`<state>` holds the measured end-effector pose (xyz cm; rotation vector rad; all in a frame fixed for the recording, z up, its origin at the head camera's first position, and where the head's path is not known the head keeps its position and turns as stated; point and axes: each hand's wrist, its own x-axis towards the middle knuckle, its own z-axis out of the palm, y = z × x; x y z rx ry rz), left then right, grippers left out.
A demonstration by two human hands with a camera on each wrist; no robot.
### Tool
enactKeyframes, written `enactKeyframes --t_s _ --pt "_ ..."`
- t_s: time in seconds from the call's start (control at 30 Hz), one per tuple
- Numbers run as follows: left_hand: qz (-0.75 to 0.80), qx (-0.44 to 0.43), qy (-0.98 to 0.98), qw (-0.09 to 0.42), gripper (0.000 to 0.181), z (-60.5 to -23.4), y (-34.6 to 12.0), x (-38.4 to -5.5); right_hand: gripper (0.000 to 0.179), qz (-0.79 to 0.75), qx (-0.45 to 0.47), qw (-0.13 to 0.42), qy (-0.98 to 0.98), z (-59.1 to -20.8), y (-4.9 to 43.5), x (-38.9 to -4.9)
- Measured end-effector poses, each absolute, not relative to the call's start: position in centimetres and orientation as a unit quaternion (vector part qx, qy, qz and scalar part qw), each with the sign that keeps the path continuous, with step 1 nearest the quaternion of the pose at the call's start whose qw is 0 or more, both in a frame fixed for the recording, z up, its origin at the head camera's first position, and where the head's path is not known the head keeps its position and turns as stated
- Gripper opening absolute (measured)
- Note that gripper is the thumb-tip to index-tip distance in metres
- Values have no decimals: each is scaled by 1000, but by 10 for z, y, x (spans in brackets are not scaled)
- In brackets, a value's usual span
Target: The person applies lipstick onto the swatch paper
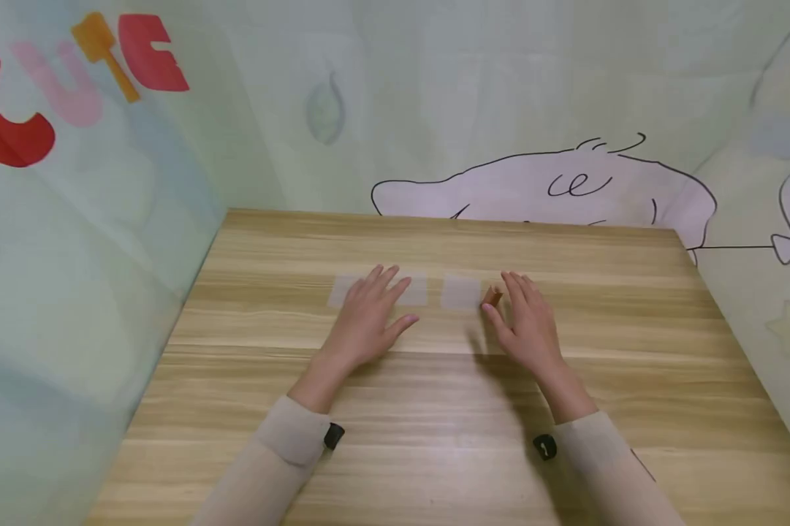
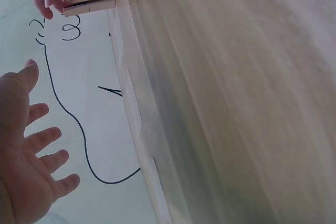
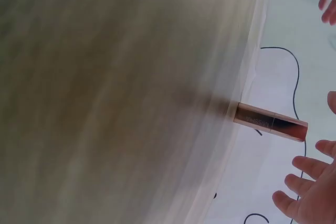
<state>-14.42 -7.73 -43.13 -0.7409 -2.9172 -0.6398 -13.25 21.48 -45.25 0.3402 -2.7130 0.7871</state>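
Note:
A small lipstick tube [image 1: 492, 296], brownish with a dark front panel, stands upright on the wooden table. My right hand [image 1: 529, 325] is just right of it, fingers extended and thumb apart; the right wrist view shows a gap between those fingers [image 3: 310, 169] and the lipstick [image 3: 270, 121]. My left hand [image 1: 365, 321] is spread over pale, see-through squares [image 1: 413, 288], partly hiding them, and holds nothing. In the left wrist view its fingers [image 2: 44, 139] are relaxed and apart, away from the lipstick [image 2: 89, 3].
Another pale square [image 1: 460, 291] lies flat just left of the lipstick. The wood-grain table [image 1: 434, 438] ends at a printed cloth backdrop [image 1: 434, 109] along its far side and left and right edges. Black wrist devices [image 1: 545, 446] show at both cuffs.

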Motion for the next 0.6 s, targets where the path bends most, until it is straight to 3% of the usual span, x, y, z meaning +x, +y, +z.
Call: enactKeyframes --t_s 0.6 --pt "-235 -305 -923 17 56 -422 -47 -157 65 281 106 114 -947 -451 224 -131"
